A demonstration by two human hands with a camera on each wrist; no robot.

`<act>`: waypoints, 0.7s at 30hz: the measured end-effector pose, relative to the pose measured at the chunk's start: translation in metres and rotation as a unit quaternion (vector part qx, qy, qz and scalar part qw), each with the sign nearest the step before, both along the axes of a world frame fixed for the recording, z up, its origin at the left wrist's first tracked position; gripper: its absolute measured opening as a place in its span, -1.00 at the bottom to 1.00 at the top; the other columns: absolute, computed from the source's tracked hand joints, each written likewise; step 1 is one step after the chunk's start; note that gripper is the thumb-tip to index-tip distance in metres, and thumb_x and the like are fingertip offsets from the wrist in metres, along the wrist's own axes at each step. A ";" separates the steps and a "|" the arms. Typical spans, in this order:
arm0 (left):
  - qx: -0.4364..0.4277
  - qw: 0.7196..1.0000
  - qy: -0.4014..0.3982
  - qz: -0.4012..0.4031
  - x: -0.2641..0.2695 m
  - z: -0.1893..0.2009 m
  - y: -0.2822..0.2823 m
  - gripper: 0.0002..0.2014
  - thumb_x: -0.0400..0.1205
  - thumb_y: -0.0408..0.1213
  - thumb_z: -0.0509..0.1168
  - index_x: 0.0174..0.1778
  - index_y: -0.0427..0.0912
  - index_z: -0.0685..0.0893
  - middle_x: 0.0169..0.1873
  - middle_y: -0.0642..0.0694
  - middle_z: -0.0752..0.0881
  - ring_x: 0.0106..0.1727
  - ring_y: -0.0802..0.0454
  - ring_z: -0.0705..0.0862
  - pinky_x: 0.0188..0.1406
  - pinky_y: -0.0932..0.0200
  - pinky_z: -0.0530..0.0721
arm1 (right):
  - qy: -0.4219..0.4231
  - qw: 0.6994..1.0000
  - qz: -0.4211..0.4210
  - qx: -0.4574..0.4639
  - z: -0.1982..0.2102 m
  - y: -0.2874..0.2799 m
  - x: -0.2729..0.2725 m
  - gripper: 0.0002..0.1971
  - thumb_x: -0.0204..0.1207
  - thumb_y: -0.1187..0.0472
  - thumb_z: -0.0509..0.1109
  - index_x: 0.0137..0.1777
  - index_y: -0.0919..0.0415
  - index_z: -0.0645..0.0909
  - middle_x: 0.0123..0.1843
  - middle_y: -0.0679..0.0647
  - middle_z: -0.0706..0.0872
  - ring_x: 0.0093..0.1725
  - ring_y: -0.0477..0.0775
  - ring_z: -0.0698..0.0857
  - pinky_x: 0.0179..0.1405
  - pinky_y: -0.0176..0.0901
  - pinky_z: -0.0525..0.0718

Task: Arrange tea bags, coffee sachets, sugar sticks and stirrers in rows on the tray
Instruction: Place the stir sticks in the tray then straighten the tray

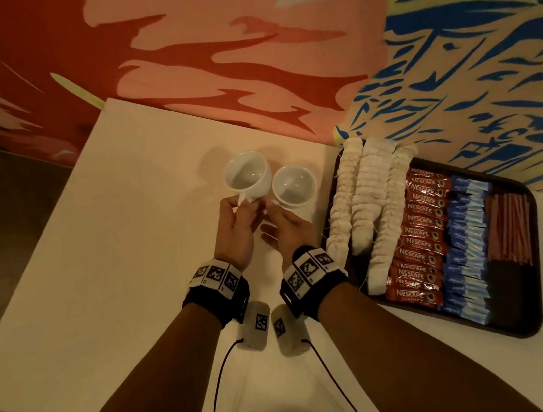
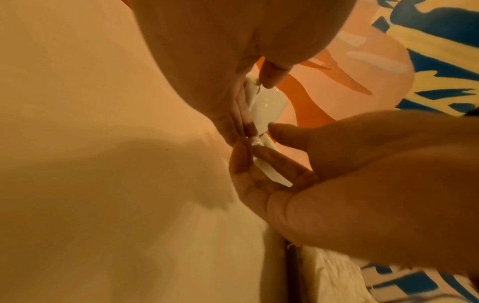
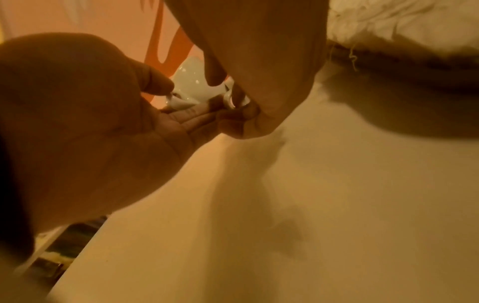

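A dark tray at the table's right holds rows: white tea bags, red coffee sachets, blue sugar sticks and brown stirrers. Left of the tray stand two white cups side by side. My left hand pinches the handle of the left cup; the left wrist view shows that handle between thumb and fingers. My right hand pinches the handle of the right cup. Both hands are well left of the tray and nearly touch each other.
The white table runs up to a painted wall just behind the cups and the tray. The table's left edge drops to a dark floor. Cables hang from both wristbands near my body.
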State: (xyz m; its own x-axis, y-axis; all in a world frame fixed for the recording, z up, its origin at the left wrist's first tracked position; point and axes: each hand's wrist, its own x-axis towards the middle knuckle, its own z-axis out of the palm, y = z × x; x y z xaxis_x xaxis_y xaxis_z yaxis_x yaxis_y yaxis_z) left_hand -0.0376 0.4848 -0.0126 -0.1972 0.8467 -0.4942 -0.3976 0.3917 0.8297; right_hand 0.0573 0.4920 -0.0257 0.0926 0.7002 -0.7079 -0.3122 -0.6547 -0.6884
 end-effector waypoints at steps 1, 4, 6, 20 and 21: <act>-0.002 1.000 0.000 0.000 0.001 0.001 -0.002 -0.94 0.82 -0.26 0.14 0.07 -0.15 0.41 0.18 -0.27 0.79 0.27 -0.04 0.77 0.35 0.08 0.67 | 0.019 1.000 -0.012 -0.013 0.001 0.000 0.001 -0.85 0.59 0.08 0.54 0.06 0.13 0.79 0.06 0.12 0.87 0.00 0.01 0.85 0.00 -0.13 0.80; -0.008 1.000 -0.006 -0.009 0.005 0.004 -0.007 -0.92 0.81 -0.23 0.17 0.08 -0.14 0.42 0.23 -0.26 0.78 0.31 -0.02 0.74 0.42 0.02 0.62 | 0.040 0.997 -0.040 -0.043 0.003 0.007 0.005 -0.93 0.57 0.17 0.57 -0.04 0.15 0.78 -0.01 0.09 0.87 -0.04 -0.04 0.83 -0.06 -0.19 0.77; -0.012 1.000 -0.022 -0.003 0.007 0.005 -0.009 -0.91 0.79 -0.25 0.19 0.07 -0.15 0.41 0.24 -0.28 0.77 0.32 -0.04 0.74 0.43 0.00 0.62 | 0.034 0.997 -0.041 -0.062 0.002 0.010 0.006 -0.93 0.56 0.19 0.58 -0.08 0.18 0.79 -0.03 0.11 0.87 -0.04 -0.02 0.84 -0.10 -0.23 0.76; 0.058 0.993 0.098 -0.042 0.008 0.040 -0.026 -0.91 0.85 -0.28 0.08 0.17 -0.22 0.33 0.22 -0.26 0.77 0.36 -0.01 0.72 0.51 -0.05 0.58 | 0.105 0.989 -0.099 -0.034 0.056 -0.002 0.055 -0.81 0.54 0.43 0.54 0.10 0.43 0.68 -0.04 0.27 0.80 -0.19 0.06 0.78 -0.31 -0.25 0.81; 0.070 0.990 0.106 -0.054 0.013 0.047 -0.028 -0.92 0.86 -0.29 0.06 0.18 -0.22 0.33 0.24 -0.28 0.75 0.36 -0.01 0.72 0.51 -0.05 0.58 | 0.096 0.990 -0.103 -0.018 0.064 -0.009 0.067 -0.80 0.51 0.43 0.56 0.10 0.44 0.69 -0.04 0.29 0.81 -0.19 0.08 0.80 -0.24 -0.22 0.83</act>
